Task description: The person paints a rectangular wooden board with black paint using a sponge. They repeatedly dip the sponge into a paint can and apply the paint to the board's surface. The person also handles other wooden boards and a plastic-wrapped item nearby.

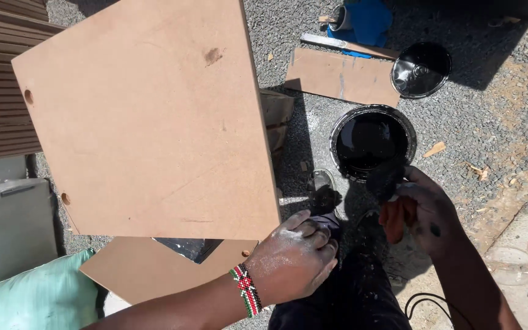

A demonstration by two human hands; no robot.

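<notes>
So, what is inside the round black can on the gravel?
The round black can is open and holds glossy black liquid, likely paint. Its depth cannot be seen. The right hand holds a black-stained applicator at the can's near rim, covering part of it.

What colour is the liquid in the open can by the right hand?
Glossy black, filling the open can beside the right hand; the head view shows it clearly.

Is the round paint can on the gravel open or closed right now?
Open. The paint can shows dark glossy liquid inside its rim, and its round lid lies apart on the gravel. The right hand is beside it.
</notes>
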